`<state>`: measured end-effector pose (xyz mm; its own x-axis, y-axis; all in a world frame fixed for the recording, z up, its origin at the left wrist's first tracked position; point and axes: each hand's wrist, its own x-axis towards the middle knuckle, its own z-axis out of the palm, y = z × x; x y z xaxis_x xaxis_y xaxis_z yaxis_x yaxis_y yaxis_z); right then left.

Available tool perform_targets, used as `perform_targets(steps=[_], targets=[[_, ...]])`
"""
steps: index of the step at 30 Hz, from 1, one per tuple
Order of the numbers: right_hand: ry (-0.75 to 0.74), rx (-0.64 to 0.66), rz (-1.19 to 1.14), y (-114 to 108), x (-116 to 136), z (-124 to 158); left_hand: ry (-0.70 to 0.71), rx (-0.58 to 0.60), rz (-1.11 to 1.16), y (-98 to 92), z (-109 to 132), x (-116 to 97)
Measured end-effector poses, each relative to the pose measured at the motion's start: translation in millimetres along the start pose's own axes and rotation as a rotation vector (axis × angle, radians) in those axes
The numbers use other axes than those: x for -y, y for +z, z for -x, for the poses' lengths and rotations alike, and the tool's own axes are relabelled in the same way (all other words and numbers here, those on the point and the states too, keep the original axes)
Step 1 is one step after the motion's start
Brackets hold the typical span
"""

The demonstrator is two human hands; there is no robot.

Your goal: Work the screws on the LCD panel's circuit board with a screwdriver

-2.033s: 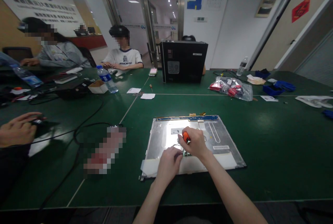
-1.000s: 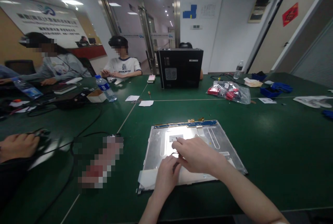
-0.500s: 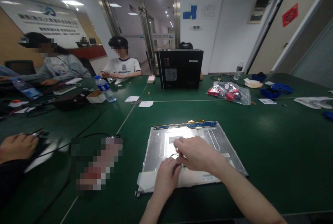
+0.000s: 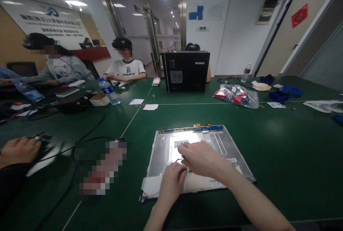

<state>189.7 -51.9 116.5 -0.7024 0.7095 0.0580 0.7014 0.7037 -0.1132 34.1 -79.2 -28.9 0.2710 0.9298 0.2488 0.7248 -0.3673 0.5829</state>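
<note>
Back side up on the green table lies an LCD panel (image 4: 158, 152), a silver metal sheet with a blue circuit strip (image 4: 209, 129) along its far edge and a pale film along its near edge. My right hand (image 4: 202, 156) is closed over the panel's middle around a small screwdriver, mostly hidden by the fingers. My left hand (image 4: 173, 179) rests on the near part of the panel, fingers bent together beside a thin wire and a bit of green board (image 4: 188, 169). What the left fingertips pinch, if anything, is hidden.
Beyond the panel stand a black computer case (image 4: 186, 72) and a clear bag (image 4: 237, 96) with red items. To the left are a black cable (image 4: 93, 138), a blurred-out object (image 4: 104, 168) and another person's hand (image 4: 20, 150). A small screwdriver (image 4: 154, 97) lies farther off.
My right hand has turned slightly at the same spot, and the orange part seen between its fingers is now hidden. My left hand stays in place.
</note>
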Motion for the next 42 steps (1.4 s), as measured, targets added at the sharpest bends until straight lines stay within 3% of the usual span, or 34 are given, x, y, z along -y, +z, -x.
perform_targets(steps=[10, 19, 25, 32, 42], targets=[[-0.063, 0.004, 0.001, -0.2, -0.6, 3.6, 0.01, -0.011, 0.007, 1.9, -0.2, 2.9], [-0.003, -0.007, 0.043, -1.2, -1.7, -0.7, 0.012, 0.007, 0.032, -0.4, 0.8, 0.1], [-0.046, 0.044, -0.001, -6.4, -7.4, 2.4, 0.018, 0.002, 0.019, -0.2, 1.0, 2.6], [0.048, 0.017, 0.021, -0.4, -13.1, -5.2, 0.011, 0.015, 0.033, -1.9, 0.7, 0.0], [-0.007, 0.042, -0.021, -4.5, -16.8, 0.1, 0.019, 0.027, 0.031, -2.2, 0.2, -0.6]])
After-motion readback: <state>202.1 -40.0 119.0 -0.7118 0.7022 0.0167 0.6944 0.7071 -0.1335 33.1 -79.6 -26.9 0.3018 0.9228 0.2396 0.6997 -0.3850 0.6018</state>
